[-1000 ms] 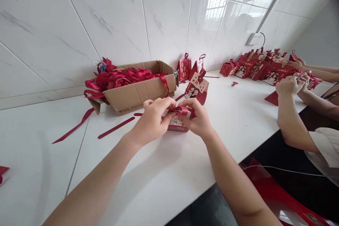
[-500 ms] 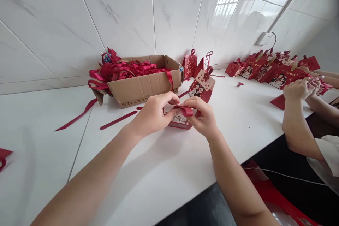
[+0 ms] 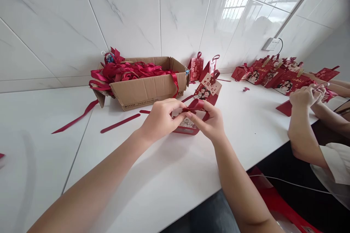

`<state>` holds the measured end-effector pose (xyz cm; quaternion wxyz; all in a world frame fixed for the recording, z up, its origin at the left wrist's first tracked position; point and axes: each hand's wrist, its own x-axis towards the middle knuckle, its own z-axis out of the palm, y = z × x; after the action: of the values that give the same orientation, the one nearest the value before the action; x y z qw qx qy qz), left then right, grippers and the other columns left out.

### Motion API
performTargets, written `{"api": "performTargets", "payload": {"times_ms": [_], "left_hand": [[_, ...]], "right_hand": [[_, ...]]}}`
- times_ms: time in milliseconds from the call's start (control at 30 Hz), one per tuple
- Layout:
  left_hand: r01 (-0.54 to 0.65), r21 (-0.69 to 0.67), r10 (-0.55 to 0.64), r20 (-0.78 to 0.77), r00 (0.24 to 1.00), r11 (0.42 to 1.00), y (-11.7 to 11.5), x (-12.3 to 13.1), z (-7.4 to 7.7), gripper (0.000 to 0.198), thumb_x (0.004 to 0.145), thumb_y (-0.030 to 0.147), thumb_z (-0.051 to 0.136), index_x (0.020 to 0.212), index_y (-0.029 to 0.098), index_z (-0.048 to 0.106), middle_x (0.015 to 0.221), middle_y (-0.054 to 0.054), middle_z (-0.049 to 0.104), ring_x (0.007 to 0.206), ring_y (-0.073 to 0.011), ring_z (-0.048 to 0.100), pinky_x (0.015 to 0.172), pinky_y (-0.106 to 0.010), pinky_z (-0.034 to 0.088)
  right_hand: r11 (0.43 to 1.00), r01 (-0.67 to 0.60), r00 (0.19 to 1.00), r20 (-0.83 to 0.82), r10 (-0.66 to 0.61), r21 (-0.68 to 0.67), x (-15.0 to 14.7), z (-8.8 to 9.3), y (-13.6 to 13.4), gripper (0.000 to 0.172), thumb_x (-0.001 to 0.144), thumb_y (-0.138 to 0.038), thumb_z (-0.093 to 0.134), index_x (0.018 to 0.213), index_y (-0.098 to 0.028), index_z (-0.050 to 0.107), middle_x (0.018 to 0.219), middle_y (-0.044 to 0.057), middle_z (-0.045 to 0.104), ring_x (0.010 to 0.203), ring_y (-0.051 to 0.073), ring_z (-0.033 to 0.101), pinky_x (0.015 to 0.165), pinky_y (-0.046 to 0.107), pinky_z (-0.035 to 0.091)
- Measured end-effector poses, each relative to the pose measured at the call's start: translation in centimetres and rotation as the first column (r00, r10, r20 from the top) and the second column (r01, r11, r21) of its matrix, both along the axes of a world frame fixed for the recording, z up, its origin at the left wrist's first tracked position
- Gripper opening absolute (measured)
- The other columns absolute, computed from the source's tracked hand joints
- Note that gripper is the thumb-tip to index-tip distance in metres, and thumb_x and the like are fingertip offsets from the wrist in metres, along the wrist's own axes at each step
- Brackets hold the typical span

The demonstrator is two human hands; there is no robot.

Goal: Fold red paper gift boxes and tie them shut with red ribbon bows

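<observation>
A small red gift box [image 3: 186, 129] with a printed couple stands on the white table in front of me. At its top, my left hand [image 3: 165, 118] and my right hand [image 3: 209, 122] meet, thumbs and fingers pinched together. Between them a dark red ribbon [image 3: 196, 105] forms a loop that rises from the right fingers. Both hands are closed on this ribbon at the box's top; a tiny gold spot shows at the pinch. Just behind stands another gift box [image 3: 209, 89] with a ribbon loop on top.
Behind my left hand sits a cardboard box [image 3: 144, 93] heaped with red ribbons [image 3: 131, 71]. A flat red strip [image 3: 120, 123] lies on the table [image 3: 131, 189]. Finished-looking red boxes [image 3: 290, 80] line the right side, where a co-worker's hands [image 3: 307, 96] handle something red.
The ribbon loop now stands higher and tilts upward, where it pointed forward before. My right thumb has moved in to the pinch beside my left thumb. The view has shifted slightly.
</observation>
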<state>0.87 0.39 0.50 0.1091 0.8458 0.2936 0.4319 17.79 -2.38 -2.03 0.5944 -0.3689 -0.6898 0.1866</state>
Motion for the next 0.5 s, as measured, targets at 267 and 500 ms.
{"api": "performTargets", "payload": {"times_ms": [267,500], "left_hand": [[-0.032,-0.117,0.037,0.04,0.999,0.993,0.29,0.0,-0.24,0.009,0.081,0.025,0.065,0.086,0.018,0.068,0.083,0.0,0.072,0.07,-0.012,0.061,0.062,-0.022,0.045],[0.171,-0.343,-0.165,0.046,0.985,0.924,0.85,-0.77,0.15,0.02,0.089,0.034,0.056,0.101,0.019,0.062,0.097,-0.003,0.068,0.075,-0.0125,0.061,0.063,-0.023,0.047]], "right_hand": [[0.999,-0.038,0.999,0.03,0.038,-0.028,0.43,0.14,0.12,0.01,0.081,-0.025,0.067,0.09,-0.02,0.064,0.082,0.001,0.063,0.077,0.015,0.058,0.071,0.029,0.049],[0.995,-0.086,0.996,-0.011,0.086,-0.047,0.69,-0.01,0.29,0.009,0.085,-0.022,0.062,0.093,-0.021,0.066,0.087,0.003,0.064,0.082,0.016,0.059,0.074,0.031,0.049]]}}
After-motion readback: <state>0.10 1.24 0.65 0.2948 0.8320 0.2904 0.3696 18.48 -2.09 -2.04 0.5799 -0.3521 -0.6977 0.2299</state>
